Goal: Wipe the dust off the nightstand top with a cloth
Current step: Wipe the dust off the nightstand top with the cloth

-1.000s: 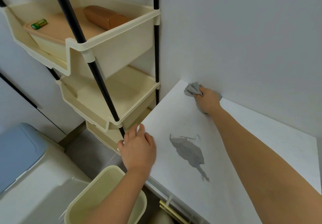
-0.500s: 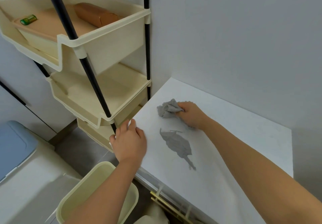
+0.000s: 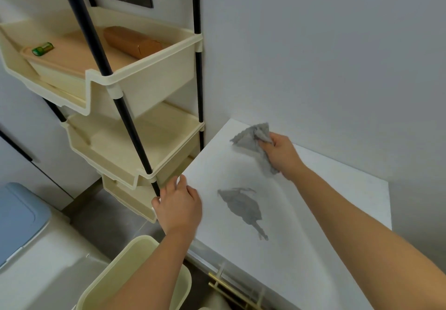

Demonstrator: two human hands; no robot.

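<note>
The white nightstand top point(image 3: 325, 213) fills the lower right, set against the wall. My right hand point(image 3: 281, 152) grips a crumpled grey cloth point(image 3: 252, 138) near the top's far left corner; the cloth looks lifted slightly, trailing down past my palm. A dark grey smear point(image 3: 243, 207) marks the middle of the top. My left hand point(image 3: 179, 204) rests palm down on the nightstand's left edge, fingers curled over the rim, holding nothing else.
A cream shelf rack point(image 3: 135, 78) with black poles stands left of the nightstand, holding a brown box point(image 3: 135, 41) and a green battery point(image 3: 43, 48). A cream bin point(image 3: 135, 276) sits below my left arm. A blue-lidded white container point(image 3: 21, 222) is at far left.
My right hand swept the cloth from the far corner toward the middle, then back up toward the far left corner. My left hand stayed on the edge.
</note>
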